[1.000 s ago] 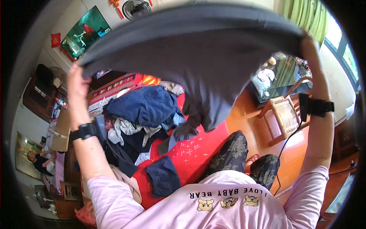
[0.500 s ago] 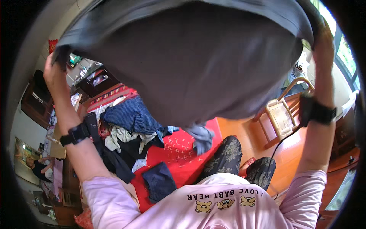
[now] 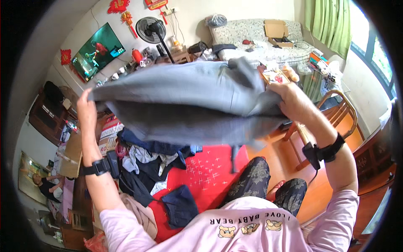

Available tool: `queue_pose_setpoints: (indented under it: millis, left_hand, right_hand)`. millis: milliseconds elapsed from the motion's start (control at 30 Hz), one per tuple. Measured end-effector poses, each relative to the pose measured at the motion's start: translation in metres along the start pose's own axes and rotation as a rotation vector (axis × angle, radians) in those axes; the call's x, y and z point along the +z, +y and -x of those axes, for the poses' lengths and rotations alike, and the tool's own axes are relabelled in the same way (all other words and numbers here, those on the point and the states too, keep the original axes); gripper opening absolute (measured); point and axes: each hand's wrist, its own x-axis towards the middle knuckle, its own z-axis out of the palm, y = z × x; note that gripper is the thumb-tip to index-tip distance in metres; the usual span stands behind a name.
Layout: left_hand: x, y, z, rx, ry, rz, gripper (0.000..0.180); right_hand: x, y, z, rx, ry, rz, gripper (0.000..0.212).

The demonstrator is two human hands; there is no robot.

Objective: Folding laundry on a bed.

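A blue-grey garment (image 3: 180, 92) is stretched out in the air in front of me, blurred by motion, its darker inside showing along a long opening; its exact kind is unclear. My left hand (image 3: 87, 108) grips one end of it, fingers closed on the cloth. At the other end my right hand (image 3: 289, 100) is closed round the fabric. Below the garment, to the left, lies a heap of mixed clothes (image 3: 147, 161) on a red patterned cloth (image 3: 210, 168). Nearer to me is a folded dark navy garment (image 3: 180, 206).
A wooden chair (image 3: 308, 145) stands at the right on the orange floor. Farther back are a patterned sofa (image 3: 252, 44) holding an open cardboard box (image 3: 277, 29), a standing fan (image 3: 152, 31) and a lit television (image 3: 98, 51). A red plastic bag (image 3: 95, 243) sits at the lower left.
Both hands have come down and closer together, lowering the garment from the top of the view. The room's back wall, sofa and fan now show above it.
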Motion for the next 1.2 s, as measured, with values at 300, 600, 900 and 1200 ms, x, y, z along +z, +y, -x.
queue_pose_setpoints:
  millis: [300,600,900,1200]
  left_hand:
    - [0.047,-0.081,0.141,-0.622,-0.226,0.382,0.021]
    - [0.065,-0.126,0.273,-1.079,-0.425,0.391,0.027]
    - [0.085,-0.063,0.339,-1.262,-0.763,0.616,0.038]
    - [0.105,0.019,0.438,-1.492,-1.669,0.518,0.075]
  right_hand:
    - [0.049,-0.042,0.096,-0.015,-0.503,-0.674,0.026]
    - [0.143,-0.116,0.064,-0.371,-1.118,-0.738,0.043]
    - [0.246,-0.101,0.021,-0.432,-0.862,-0.664,0.058]
    - [0.343,0.023,0.001,0.146,-0.691,-0.377,0.033]
